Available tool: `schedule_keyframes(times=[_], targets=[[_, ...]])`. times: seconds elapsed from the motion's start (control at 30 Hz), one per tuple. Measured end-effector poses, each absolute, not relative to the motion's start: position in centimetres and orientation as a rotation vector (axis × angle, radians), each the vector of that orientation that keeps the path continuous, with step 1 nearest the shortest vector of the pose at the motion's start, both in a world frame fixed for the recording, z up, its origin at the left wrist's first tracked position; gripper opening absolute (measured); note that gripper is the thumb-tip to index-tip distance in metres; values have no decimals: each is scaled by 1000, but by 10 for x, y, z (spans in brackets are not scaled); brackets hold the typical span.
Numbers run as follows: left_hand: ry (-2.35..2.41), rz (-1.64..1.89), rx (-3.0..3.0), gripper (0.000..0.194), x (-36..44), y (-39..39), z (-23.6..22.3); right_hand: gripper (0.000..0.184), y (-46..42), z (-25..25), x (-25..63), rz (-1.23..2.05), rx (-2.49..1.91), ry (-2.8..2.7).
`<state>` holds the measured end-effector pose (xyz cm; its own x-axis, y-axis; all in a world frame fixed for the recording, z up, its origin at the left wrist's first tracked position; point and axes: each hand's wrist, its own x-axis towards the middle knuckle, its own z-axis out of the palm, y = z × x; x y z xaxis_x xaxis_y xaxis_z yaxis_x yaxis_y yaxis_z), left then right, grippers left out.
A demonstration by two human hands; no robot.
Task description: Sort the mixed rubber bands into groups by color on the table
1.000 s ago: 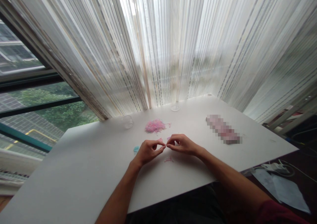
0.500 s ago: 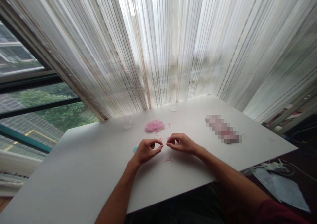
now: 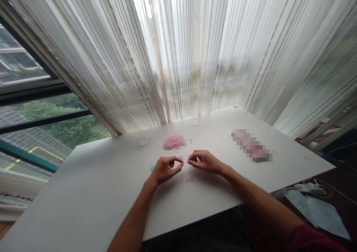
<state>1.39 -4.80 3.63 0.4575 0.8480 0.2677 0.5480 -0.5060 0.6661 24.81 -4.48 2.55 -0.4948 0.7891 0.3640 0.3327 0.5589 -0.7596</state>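
Left hand (image 3: 169,168) and right hand (image 3: 205,162) are facing each other just above the tabletop (image 3: 92,192), thumb and forefinger pinched narrow on each. A thin pale strand (image 3: 185,162) is running between the fingertips, too small to identify. Pink pile (image 3: 174,142) is lying just beyond, loose pink strands (image 3: 190,179) on the near side. Blue item (image 3: 152,168) is sitting left, partly hidden by the left hand. Clear container (image 3: 143,137) is standing far left, clear disc (image 3: 196,122) lying at the far edge.

White table (image 3: 92,185) under pink pile (image 3: 174,142), pink bits (image 3: 190,179), teal item (image 3: 152,168), clear container (image 3: 143,138), clear disc (image 3: 196,122), pixelated object (image 3: 251,146).
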Motion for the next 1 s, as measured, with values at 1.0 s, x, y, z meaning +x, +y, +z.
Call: schedule_keyframes(times=[1.0], targets=[[1725, 915, 2000, 57, -83, -57, 79, 13, -44, 32, 252, 652, -910, -2070]])
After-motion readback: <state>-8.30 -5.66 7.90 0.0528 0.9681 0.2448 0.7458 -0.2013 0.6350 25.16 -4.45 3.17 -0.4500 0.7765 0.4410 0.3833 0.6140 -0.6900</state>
